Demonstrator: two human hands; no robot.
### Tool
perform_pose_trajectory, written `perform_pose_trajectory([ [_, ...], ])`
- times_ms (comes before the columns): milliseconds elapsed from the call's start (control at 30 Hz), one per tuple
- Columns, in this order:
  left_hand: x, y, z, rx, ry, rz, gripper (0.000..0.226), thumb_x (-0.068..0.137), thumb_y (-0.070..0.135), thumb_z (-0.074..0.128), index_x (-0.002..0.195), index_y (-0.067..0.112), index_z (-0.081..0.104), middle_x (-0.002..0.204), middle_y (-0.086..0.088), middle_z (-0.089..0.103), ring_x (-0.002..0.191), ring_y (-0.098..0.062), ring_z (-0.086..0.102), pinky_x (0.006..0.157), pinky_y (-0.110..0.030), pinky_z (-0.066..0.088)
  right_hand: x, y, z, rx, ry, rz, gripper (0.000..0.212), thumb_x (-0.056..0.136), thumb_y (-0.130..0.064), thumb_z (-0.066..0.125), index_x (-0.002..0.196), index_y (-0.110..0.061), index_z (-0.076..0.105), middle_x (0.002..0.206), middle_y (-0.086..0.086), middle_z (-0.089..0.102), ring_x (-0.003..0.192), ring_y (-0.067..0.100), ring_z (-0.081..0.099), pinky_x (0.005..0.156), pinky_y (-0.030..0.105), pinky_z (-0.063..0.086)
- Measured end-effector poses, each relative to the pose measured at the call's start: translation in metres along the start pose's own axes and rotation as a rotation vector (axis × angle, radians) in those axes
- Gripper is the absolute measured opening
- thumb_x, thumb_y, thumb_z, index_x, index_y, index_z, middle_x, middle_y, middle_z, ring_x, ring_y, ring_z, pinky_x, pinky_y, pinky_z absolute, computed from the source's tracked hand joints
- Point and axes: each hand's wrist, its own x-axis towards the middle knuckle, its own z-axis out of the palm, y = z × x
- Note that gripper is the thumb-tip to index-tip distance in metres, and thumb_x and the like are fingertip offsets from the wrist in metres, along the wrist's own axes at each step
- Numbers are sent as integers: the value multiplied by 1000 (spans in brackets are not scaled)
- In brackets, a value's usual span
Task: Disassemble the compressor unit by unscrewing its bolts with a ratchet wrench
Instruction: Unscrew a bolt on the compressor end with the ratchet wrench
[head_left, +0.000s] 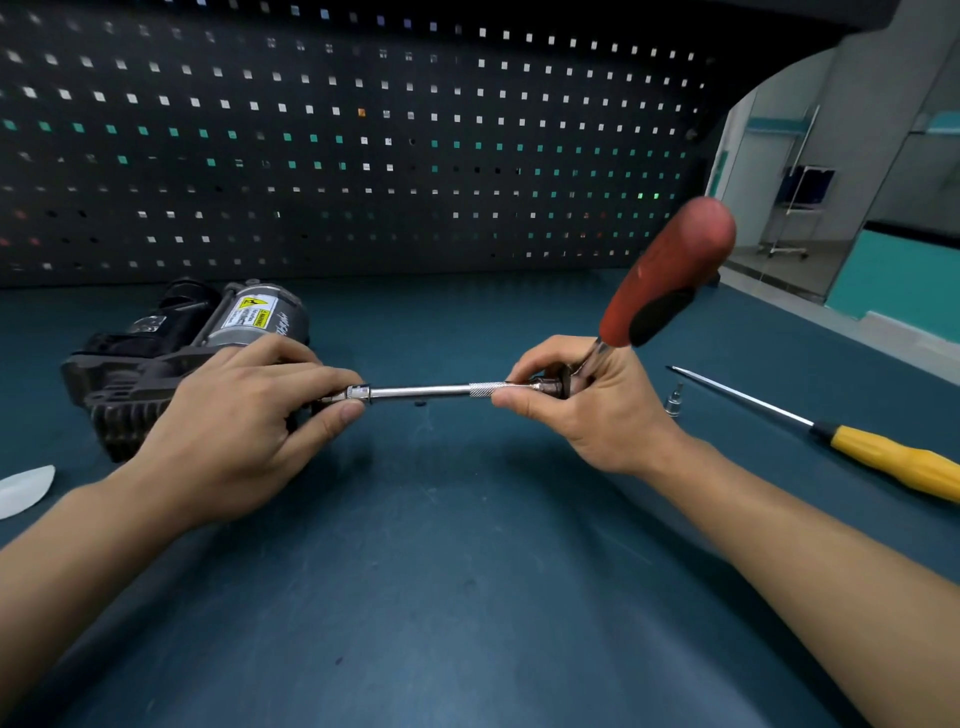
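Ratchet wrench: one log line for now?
left hand: pinches extension bar end | right hand: grips ratchet wrench head | compressor unit: on bench

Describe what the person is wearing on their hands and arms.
Nothing: the left hand and right hand are bare, no gloves, rings or watch. The left forearm and right forearm are bare too, with no sleeves in view.

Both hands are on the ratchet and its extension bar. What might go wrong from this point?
1. The left hand pinches the extension bar at its tip and hides it; a half-seated bit might slip on a bolt.
2. Neither hand appears to brace the compressor, so it may shift under torque.
3. The right hand holds the ratchet wrench at its head; a swing could knock the loose socket away.
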Motion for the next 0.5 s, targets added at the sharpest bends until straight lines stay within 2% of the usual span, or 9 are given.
perform_pose_trajectory([
  [100, 0, -1, 0, -4, 0, -7, 41, 92, 53, 41, 106, 32, 73, 86, 22, 50, 97, -7, 50, 74, -42, 49, 0, -1, 0, -16, -2, -13, 17, 75, -7, 86, 74, -10, 70, 72, 9, 67, 62, 10, 59, 61, 24, 47],
  [233, 0, -2, 0, -16, -13, -19, 42, 91, 54, 41, 104, 31, 73, 84, 22, 52, 97, -7, 51, 74, -41, 49, 0, -4, 0, -62, 3, -29, 15, 74, -5, 87, 76, -3, 72, 72, 8, 68, 63, 5, 59, 63, 17, 46],
  [367, 0, -2, 0, -12, -16, -25, 43, 90, 55, 41, 105, 31, 73, 85, 20, 52, 97, -9, 52, 75, -42, 50, 0, -10, -5, -190, -6, -62, 14, 75, -6, 87, 80, -4, 74, 76, 1, 70, 70, 3, 62, 68, 13, 46],
  [433, 0, -1, -1, -12, -17, -24, 42, 90, 55, 40, 104, 31, 73, 85, 19, 52, 97, -9, 51, 75, -42, 50, 0, -12, -6, -310, -27, -122, 12, 77, -6, 85, 83, -7, 75, 79, 1, 71, 73, 7, 64, 70, 19, 49],
  [500, 0, 0, -1, -4, -9, -17, 42, 90, 54, 41, 102, 31, 73, 85, 19, 51, 96, -8, 50, 74, -41, 49, 1, -12, -5, -378, -24, -192, 10, 77, -3, 83, 84, -7, 77, 79, 3, 72, 72, 16, 65, 69, 31, 51],
])
